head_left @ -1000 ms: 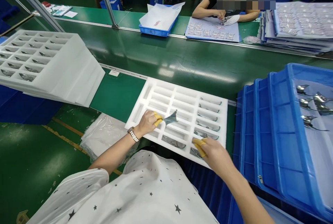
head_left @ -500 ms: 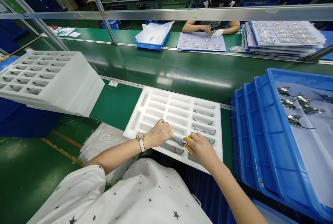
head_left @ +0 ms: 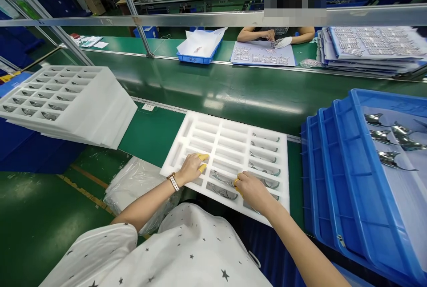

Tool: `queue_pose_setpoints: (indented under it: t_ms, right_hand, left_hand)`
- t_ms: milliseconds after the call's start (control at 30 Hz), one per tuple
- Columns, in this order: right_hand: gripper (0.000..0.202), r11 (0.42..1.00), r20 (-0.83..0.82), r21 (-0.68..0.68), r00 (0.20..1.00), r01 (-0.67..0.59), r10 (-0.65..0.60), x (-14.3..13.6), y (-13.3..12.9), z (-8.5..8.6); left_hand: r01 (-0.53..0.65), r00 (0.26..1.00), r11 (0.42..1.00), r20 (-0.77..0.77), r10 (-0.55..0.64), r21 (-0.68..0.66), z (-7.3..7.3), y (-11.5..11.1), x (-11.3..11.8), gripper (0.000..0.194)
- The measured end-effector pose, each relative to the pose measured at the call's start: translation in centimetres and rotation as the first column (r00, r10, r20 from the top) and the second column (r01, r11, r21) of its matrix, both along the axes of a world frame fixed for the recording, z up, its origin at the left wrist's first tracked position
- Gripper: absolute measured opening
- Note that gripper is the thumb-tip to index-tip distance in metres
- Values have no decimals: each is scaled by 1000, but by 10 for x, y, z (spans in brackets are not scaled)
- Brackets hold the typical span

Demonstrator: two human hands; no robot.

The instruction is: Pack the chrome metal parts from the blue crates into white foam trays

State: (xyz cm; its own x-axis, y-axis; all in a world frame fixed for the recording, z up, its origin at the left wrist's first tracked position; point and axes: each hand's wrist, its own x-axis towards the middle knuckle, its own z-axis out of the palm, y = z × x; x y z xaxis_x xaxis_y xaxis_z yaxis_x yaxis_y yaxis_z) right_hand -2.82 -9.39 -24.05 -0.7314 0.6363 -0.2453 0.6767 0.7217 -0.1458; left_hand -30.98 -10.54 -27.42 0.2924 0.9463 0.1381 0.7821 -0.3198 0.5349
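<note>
A white foam tray (head_left: 216,120) with rows of long slots lies in front of me. Shiny curved metal parts fill the right column; two more sit in the nearest slots of the middle column. My left hand (head_left: 190,170), with yellow finger covers, hovers over the tray's near left, thumb and finger apart, holding nothing. My right hand (head_left: 253,192) is closed at the right end of a curved metal part (head_left: 223,178) lying in a middle slot. Its fingertips are mostly hidden. Just nearer, another curved metal part (head_left: 222,191) rests in its slot.
Stacked blue crates (head_left: 358,144) stand at the right, the top one holding several metal parts (head_left: 388,159). Stacked white foam trays (head_left: 110,109) rise at the left. A metal rail (head_left: 213,19) crosses ahead. Beyond, a co-worker's gloved hand (head_left: 283,43) works over a sheet of small parts.
My left hand has let go of the curved metal part and moved left, its fingers parting. The part now lies lower in its slot, with my right hand at its right end.
</note>
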Motion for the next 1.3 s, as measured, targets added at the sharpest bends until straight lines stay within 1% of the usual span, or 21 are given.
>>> queue_pose_setpoints:
  t_ms: [67,100,167,267,367,467,533,667,733,867,933,1133,1300]
  right_hand:
    - [25,1000,43,-28,999,-4,6,-8,4,4]
    - [26,999,71,-47,997,-8,11,-13,7,6]
    - [27,996,139,-88,990,-6,18,-24,12,10]
    - [32,989,240,-145,971,19,17,-38,16,14]
    - [36,984,298,-177,954,33,21,-43,17,13]
    - [34,981,330,-188,944,42,23,-41,17,10]
    - [33,980,342,-191,940,48,20,-40,17,9]
    - [32,981,322,-181,947,66,-4,-39,14,6]
    - [31,981,300,-176,954,84,-28,-35,11,6]
    - [28,980,260,-167,964,108,-62,-25,8,7]
    - [29,980,255,-166,965,109,-64,-24,9,8]
    - [33,982,268,-166,962,92,-45,-34,10,9]
    - [31,980,261,-190,965,58,-7,-29,12,11]
  left_hand:
    - [-45,999,999,19,45,-29,-15,0,-3,36]
    - [-54,998,998,22,55,-26,-19,0,-3,34]
    - [-58,998,998,21,58,-6,-24,1,0,31]
    - [-61,998,998,14,61,7,-21,2,5,27]
    - [-53,999,999,-2,53,9,-18,1,6,25]
    - [-33,999,999,-23,33,15,-18,-1,8,32]
    - [-52,998,999,-37,52,15,-19,-3,11,37]
    - [-136,987,991,-82,136,1,-19,-4,20,43]
    - [-155,984,988,-94,154,-6,-19,-4,23,43]
    - [-151,985,988,-84,149,-20,-17,-5,23,42]
    - [-138,988,990,-77,135,-41,-17,-5,23,40]
    - [-146,988,987,-69,141,-69,-15,-4,21,37]
    - [-148,989,985,-39,145,-84,-16,-4,21,39]
